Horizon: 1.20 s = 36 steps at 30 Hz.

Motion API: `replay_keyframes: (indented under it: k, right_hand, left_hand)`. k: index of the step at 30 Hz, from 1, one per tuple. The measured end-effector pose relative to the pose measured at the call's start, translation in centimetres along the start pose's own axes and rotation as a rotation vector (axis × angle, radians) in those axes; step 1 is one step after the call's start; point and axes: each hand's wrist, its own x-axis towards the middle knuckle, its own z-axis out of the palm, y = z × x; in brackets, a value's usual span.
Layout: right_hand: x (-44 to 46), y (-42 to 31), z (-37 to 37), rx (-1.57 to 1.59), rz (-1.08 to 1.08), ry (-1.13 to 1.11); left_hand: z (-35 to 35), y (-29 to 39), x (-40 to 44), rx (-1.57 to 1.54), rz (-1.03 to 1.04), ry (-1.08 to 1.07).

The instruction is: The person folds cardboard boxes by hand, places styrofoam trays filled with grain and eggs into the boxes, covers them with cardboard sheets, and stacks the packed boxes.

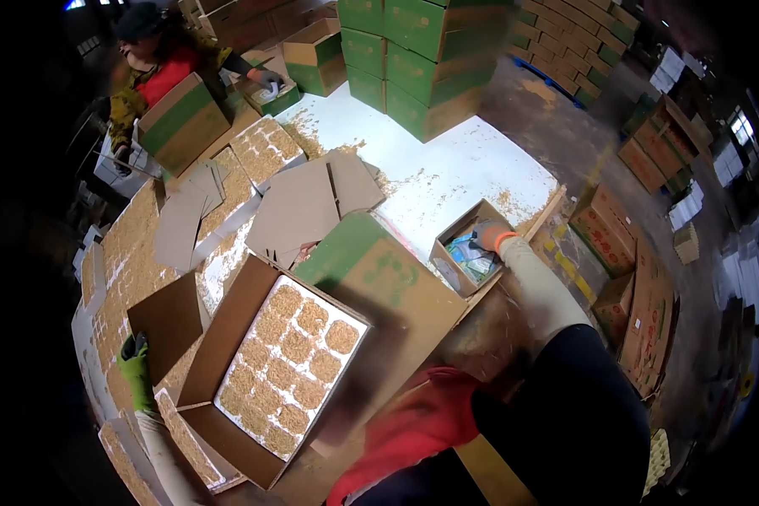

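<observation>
My left hand [133,361], in a green glove, grips the edge of a raised cardboard flap [169,327] on a large open carton [219,337]. Inside that carton lies a white tray [291,367] with several round cups full of tan, husk-like grains. My right hand [489,236], in a dark glove with an orange cuff, reaches into a small open box [455,268]. Blue and green plastic packets [471,257] lie in it, under the hand. Its fingers are too dark and covered to show whether they hold a packet.
Loose cardboard sheets [291,211] and grain-filled trays [135,244] cover the left of the white table [455,181]. Green-and-brown cartons [405,67] are stacked at the back. Across the table, a co-worker [169,76] handles a carton. More boxes [607,228] stand on the floor at right.
</observation>
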Motion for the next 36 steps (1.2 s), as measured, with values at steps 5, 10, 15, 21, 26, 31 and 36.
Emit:
replay_keyframes:
  k: [5, 10, 15, 21, 26, 31, 36]
  right_hand:
    - [-9.2, -4.8, -13.1, 0.161, -0.318, 0.278]
    - [-19.4, -22.9, -23.5, 1.185, -0.900, 0.441]
    - [-20.6, -30.3, -21.9, 0.616, -1.093, 0.729]
    - [-21.5, -28.6, -24.1, 1.042, -0.928, 0.513]
    - [-23.0, -30.1, -26.1, 0.761, -1.198, 0.535]
    - [-18.3, -27.3, -24.9, 1.068, -0.907, 0.234]
    - [-14.0, -32.5, -16.7, 0.434, -1.262, 0.269]
  left_hand:
    - [-3.3, 10.3, -4.2, -0.306, 0.250, 0.189]
    - [-2.0, 22.5, -15.8, -0.296, 0.508, 0.157]
    - [-2.1, 26.5, -21.5, 0.111, 0.890, -0.336]
    - [0.5, 24.2, -22.4, 0.746, 0.770, -0.708]
    - [1.6, 21.2, -24.6, 0.827, 0.782, -0.719]
    - [-6.6, 21.2, -24.9, 0.009, 0.523, -0.587]
    - [4.6, 10.0, -30.7, -0.356, 0.278, -0.013]
